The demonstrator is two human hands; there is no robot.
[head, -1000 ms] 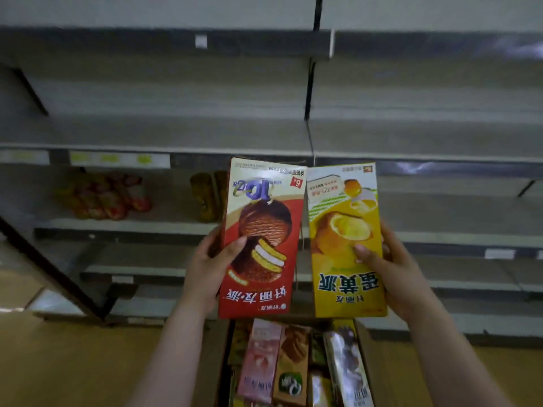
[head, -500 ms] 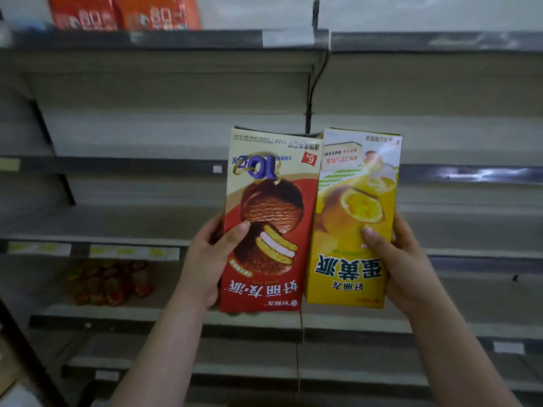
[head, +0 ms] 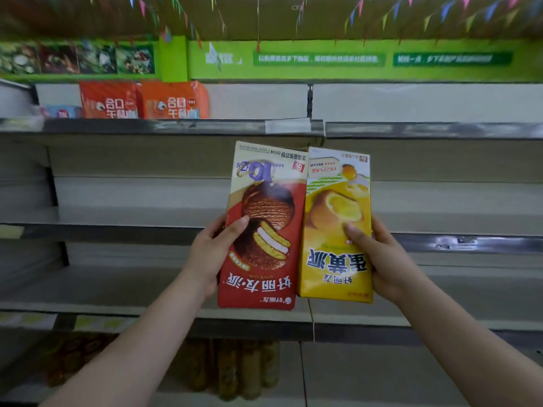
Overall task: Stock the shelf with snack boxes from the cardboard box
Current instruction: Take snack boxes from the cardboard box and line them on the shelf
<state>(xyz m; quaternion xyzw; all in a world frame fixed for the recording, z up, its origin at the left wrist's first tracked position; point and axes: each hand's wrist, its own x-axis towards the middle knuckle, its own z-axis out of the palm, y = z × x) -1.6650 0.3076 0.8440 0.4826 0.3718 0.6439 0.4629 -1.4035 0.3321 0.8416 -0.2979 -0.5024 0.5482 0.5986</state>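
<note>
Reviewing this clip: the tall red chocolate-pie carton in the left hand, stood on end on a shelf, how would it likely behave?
The tall red chocolate-pie carton looks stiff: its edges stay straight under the left hand. Being tall and seemingly thin, it would probably tip easily if nudged. Its glossy face may be somewhat slippery.

Chocolate pie box [head: 261,230] touches egg pie box [head: 335,230] at its 3 o'clock, before the shelves [head: 147,230]; snack bags [head: 144,101] at 10 o'clock.
</note>
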